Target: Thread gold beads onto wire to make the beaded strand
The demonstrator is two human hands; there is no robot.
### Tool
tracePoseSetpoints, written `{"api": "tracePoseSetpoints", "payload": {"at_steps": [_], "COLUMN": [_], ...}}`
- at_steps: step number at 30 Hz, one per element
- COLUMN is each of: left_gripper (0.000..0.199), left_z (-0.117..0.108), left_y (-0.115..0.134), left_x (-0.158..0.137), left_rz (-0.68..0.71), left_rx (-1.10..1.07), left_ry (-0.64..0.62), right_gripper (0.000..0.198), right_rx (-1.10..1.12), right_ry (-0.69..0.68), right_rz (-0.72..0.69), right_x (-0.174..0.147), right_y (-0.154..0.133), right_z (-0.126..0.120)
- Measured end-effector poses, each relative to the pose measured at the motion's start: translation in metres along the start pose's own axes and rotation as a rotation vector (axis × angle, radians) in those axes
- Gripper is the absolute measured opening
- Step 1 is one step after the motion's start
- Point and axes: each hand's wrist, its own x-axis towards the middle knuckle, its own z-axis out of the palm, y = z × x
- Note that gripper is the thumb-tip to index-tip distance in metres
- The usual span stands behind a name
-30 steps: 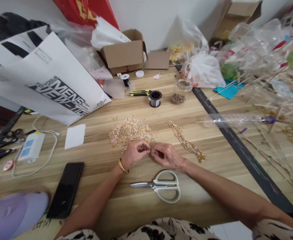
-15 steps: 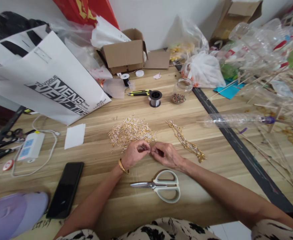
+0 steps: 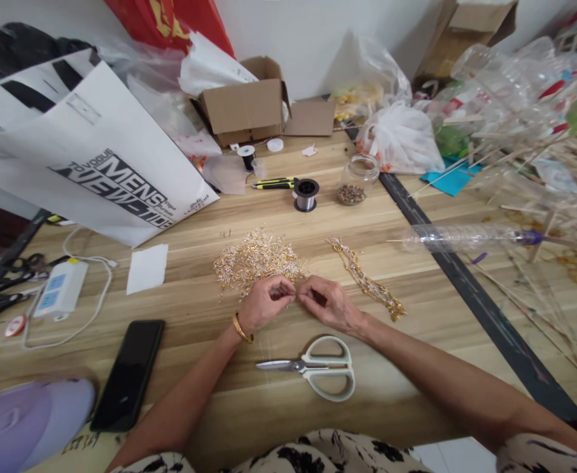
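Gold and pale pink, the heap of tiny pieces [image 3: 256, 257] lies on the wooden tabletop [image 3: 197, 269], just beyond the left hand [image 3: 262, 306]. That hand's grip is narrow, thumb and fingertips pinched together; the right hand [image 3: 331, 305] faces it in an equally narrow pinch, their tips nearly meeting. Whether something fine sits between them, I cannot tell. A bundle of gold strands [image 3: 367, 278] lies right of the heap. Nearer the body rest pale-handled scissors [image 3: 328, 369]. Beyond the heap stand a black spool [image 3: 306, 196] and a clear jar [image 3: 358, 179]; leftward lies a phone [image 3: 128, 376].
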Motion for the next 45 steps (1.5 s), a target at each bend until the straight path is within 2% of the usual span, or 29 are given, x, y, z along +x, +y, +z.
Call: {"api": "tracePoseSetpoints", "payload": {"at_steps": [6,16,27,45], "left_gripper": [0.007,0.016,0.015,0.011], "left_z": [-0.0004,-0.0006,-0.0007,0.0013], "left_y": [0.0016,-0.0003,0.0032,0.0045], "left_x": [0.0003,0.0003,0.0004,-0.0006], "left_rz": [-0.019,-0.065,-0.081,-0.036], "left_rx": [-0.016,-0.164,-0.143,-0.037], "left_ry": [-0.005,-0.015,-0.029,-0.019], "right_gripper": [0.008,0.010,0.011,0.008], "right_rx": [-0.026,-0.154,-0.265,-0.197], "right_ry": [0.072,-0.064,-0.080,-0.086], "right_rz": [-0.040,-0.123,-0.131,-0.100], "right_x": [-0.0008,-0.0033,-0.0050,-0.0027], "right_y": [0.0002,0.0048,0.0054,0.0033], "right_z": [-0.0009,0.0023,0.0035,0.0030]}}
